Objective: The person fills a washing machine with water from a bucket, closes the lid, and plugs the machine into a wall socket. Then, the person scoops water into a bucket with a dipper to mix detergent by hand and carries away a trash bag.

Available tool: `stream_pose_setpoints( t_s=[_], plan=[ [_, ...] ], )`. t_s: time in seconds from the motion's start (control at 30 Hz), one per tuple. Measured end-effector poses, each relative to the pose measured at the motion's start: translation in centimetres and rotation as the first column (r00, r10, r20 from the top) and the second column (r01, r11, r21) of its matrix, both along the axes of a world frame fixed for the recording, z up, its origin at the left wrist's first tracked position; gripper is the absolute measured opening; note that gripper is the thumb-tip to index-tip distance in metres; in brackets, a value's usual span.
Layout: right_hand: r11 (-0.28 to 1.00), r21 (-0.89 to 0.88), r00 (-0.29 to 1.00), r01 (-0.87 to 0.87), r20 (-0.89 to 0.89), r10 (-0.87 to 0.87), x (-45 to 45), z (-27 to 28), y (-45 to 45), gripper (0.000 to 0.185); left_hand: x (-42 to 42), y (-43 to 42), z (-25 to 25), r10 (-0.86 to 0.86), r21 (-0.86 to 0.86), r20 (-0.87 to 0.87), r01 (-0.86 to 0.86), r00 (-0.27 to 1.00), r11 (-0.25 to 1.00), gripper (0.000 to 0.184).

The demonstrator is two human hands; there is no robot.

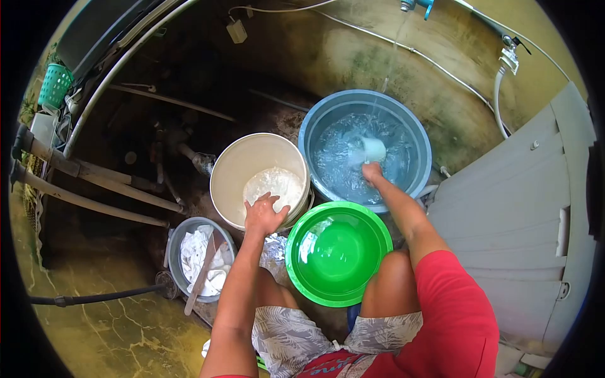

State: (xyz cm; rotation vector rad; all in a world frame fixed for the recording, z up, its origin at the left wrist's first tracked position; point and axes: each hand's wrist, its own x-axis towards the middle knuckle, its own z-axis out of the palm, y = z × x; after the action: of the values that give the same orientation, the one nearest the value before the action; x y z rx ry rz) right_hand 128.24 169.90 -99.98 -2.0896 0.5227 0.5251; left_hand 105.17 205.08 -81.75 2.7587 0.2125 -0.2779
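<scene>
My right hand (372, 172) grips the handle of a pale plastic dipper (374, 149) in the large blue basin (421, 165), whose water is rippling. Over the near side of a cream bucket (233, 167), my left hand (266, 214) is open with fingers spread. Whitish foamy liquid (277, 183) lies at the bottom of that bucket. Whether the left fingertips touch the bucket or the liquid I cannot tell. Just in front of my knees, a bright green basin (340, 252) holds clear water.
A grey bucket (229, 236) with white cloths (214, 275) and a wooden paddle (203, 275) stands at left. A thin stream falls from a blue tap (417, 5) into the blue basin. Pipes (120, 189) run along the left, and a grey panel (504, 214) stands at right.
</scene>
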Motion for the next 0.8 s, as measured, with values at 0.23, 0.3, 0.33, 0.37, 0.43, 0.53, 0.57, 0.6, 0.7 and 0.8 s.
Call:
stream_pose_setpoints(
  t_s=[0.23,0.3,0.33,0.37,0.43,0.53,0.57,0.6,0.7,0.8],
  plan=[
    [0.549,0.720,0.903,0.424,-0.294,-0.313,-6.6,7.4,5.6,0.016,-0.4,0.0,0.2,0.006,0.031,0.001,-0.006,1.000,0.999,0.063],
    [0.566,0.757,0.935,0.327,-0.174,-0.308,-8.5,11.2,8.3,0.017,-0.2,-0.2,0.3,0.004,0.035,-0.003,-0.004,1.000,0.999,0.066],
    [0.581,0.767,0.948,0.274,-0.112,-0.299,-9.2,12.7,9.6,0.017,-0.1,-0.2,0.6,0.004,0.036,-0.020,-0.003,1.000,0.999,0.068],
    [0.595,0.773,0.956,0.222,-0.051,-0.290,-9.8,13.8,10.7,0.017,-0.1,-0.2,0.7,0.003,0.036,-0.038,-0.001,0.999,0.999,0.071],
    [0.633,0.774,0.970,0.020,0.138,-0.199,-10.6,15.2,12.1,0.013,-0.1,-0.1,0.7,0.002,0.040,-0.046,0.000,0.999,0.999,0.072],
    [0.722,0.618,0.883,-0.309,0.469,-0.023,-10.7,15.6,13.5,0.016,-0.3,-0.1,0.1,0.007,0.049,0.033,-0.008,0.999,0.999,0.068],
    [0.720,0.554,0.797,-0.418,0.604,-0.002,-10.5,14.9,14.1,0.021,-0.3,-0.1,-0.1,0.007,0.050,0.076,-0.011,0.997,0.999,0.067],
    [0.819,0.309,0.576,-0.483,0.817,0.032,-11.1,16.5,14.6,0.036,-0.3,-0.1,-0.2,0.005,0.025,0.052,-0.006,0.999,1.000,0.064],
    [0.846,0.042,0.476,-0.531,0.841,0.257,-11.4,17.4,14.7,0.043,0.1,0.0,0.3,-0.008,-0.022,-0.003,0.008,1.000,1.000,0.058],
    [0.804,-0.198,0.279,-0.561,0.869,0.409,-11.2,18.5,14.3,0.044,-0.1,-0.3,1.4,-0.010,-0.028,-0.057,0.009,0.998,1.000,0.054]
  ],
)
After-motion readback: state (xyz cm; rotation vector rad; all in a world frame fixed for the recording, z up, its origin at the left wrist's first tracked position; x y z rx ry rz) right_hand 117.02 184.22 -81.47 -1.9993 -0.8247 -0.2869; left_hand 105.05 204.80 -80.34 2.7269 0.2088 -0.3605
